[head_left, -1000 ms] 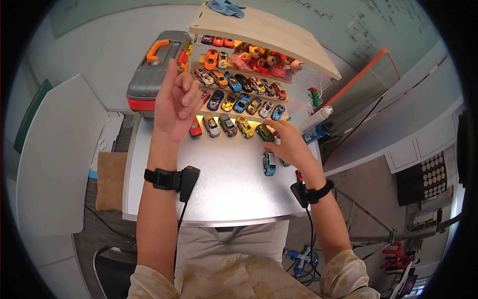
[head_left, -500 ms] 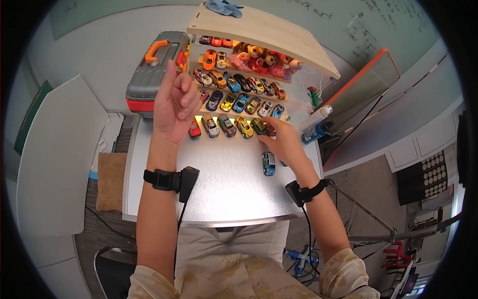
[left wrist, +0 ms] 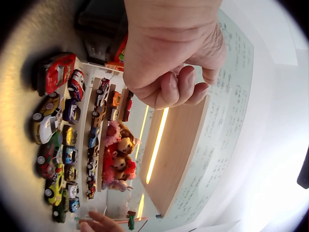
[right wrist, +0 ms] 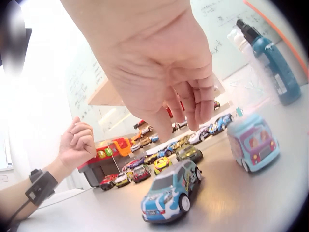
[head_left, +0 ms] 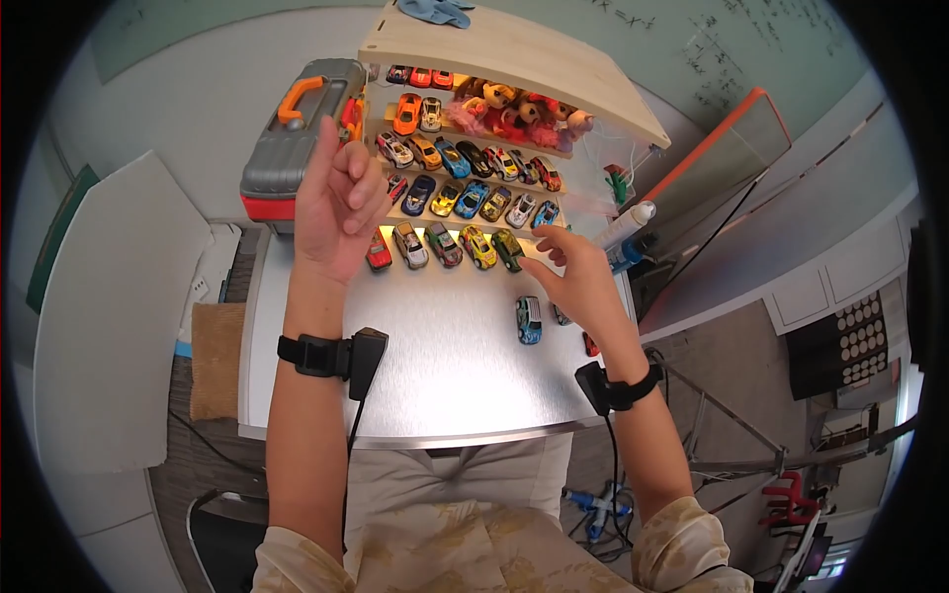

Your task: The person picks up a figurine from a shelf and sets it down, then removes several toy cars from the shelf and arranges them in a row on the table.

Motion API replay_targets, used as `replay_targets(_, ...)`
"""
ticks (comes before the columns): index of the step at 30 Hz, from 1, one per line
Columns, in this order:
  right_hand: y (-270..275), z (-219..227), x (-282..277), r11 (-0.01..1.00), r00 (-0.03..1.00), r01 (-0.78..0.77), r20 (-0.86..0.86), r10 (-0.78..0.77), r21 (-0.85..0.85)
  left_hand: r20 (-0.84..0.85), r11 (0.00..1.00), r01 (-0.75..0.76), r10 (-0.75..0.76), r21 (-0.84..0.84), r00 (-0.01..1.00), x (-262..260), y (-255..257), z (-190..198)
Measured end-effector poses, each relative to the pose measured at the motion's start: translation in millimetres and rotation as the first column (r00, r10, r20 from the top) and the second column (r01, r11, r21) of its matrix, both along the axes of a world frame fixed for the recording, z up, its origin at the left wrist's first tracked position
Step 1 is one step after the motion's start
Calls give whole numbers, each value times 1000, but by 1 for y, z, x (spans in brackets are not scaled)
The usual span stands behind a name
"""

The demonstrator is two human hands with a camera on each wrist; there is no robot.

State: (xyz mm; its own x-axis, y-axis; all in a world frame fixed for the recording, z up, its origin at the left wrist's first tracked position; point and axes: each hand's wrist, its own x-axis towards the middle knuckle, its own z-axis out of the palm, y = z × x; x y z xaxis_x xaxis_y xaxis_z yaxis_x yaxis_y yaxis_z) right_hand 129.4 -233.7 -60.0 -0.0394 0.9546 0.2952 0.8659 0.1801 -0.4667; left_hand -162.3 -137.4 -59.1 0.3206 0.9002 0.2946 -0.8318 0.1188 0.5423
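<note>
My right hand (head_left: pixel 583 282) hovers beside the dark green car (head_left: pixel 508 250) at the right end of the front row, fingers loosely bent and holding nothing. In the right wrist view that green car (right wrist: pixel 189 154) stands apart from the hand (right wrist: pixel 164 82). A blue and white car (head_left: pixel 529 320) stands nearer me on the table, with a light blue van (right wrist: pixel 253 142) to its right. My left hand (head_left: pixel 341 203) is raised in front of the grey case, index finger extended and the others loosely curled, touching no car. The yellow car (head_left: pixel 479 247) sits left of the green one.
Stepped shelves (head_left: pixel 465 219) hold rows of toy cars, with dolls (head_left: pixel 514 114) under a wooden top (head_left: pixel 514 49). A grey toolbox (head_left: pixel 301 133) stands at the back left. Bottles (head_left: pixel 626 226) stand at the right, and part of a red car (head_left: pixel 591 344) shows by the right wrist.
The green car moved left into line beside the yellow car. My right hand has let go of it and drawn back to the right. My left hand keeps its raised pose.
</note>
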Motion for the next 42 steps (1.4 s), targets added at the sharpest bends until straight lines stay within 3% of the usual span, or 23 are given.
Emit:
replay_targets(2,-18,13,2,1000,992,-5,126,3,23,-2,1000,-5,5,-3,1000,0,0,1)
replay_targets(5,-39,21,1,984,973,-39,217,78,-176,-12,1000,-14,14,-12,1000,1,-2,2)
replay_targets(8,-52,15,-9,986,921,-92,363,139,-142,-10,1000,-8,8,-11,1000,1,-2,2)
replay_targets(12,-49,8,-8,976,982,-12,182,53,-216,3,1000,8,-8,-5,1000,1,0,0)
replay_targets(15,-38,25,-3,974,992,74,-84,-93,-213,3,1000,5,-5,0,1000,1,-1,1)
replay_targets(19,-6,17,20,991,991,113,-62,-118,-72,8,1000,10,-10,-12,1000,1,-1,0)
replay_targets(28,14,-13,19,988,989,143,47,-140,-59,22,1000,16,-16,6,1000,-1,0,-1)
replay_targets(33,17,-18,18,988,990,141,21,-140,-60,20,1000,13,-13,10,1000,0,1,0)
replay_targets(42,-4,9,25,985,984,172,-35,-172,-16,-5,999,-27,27,-34,1000,0,-2,3)
